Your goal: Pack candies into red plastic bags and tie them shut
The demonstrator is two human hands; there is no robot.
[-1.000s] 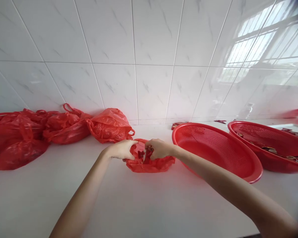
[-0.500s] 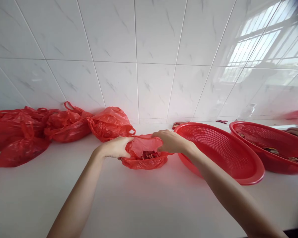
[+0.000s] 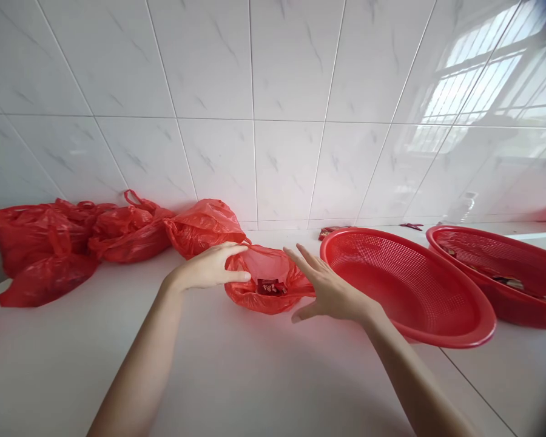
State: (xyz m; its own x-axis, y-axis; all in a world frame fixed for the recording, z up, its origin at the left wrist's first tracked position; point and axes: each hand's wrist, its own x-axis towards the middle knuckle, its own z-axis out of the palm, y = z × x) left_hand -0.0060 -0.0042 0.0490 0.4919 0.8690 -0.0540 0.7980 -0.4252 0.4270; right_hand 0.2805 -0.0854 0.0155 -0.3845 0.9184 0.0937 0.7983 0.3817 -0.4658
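Slim and bare as far as they show: the left arm (image 3: 141, 352), between seven and eight o'clock, and the right arm (image 3: 400, 358), between four and five — both tapering to narrow wrists. Left hand (image 3: 212, 267) and right hand (image 3: 330, 288) are bare too — slender-fingered, nails too small to make out.

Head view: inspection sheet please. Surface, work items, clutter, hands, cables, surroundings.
Surface: white countertop, dark seam at lower right.
Work items: open red plastic bag with a dark red printed packet inside.
Clutter: filled-looking red bags at left; perforated red basket at right, second red basket beyond it holding small items.
Hands: left hand at the open bag's left side; right hand spread by its right side, contact unclear.
Cables: nothing seen.
Surroundings: marbled tile wall, window reflection at right.
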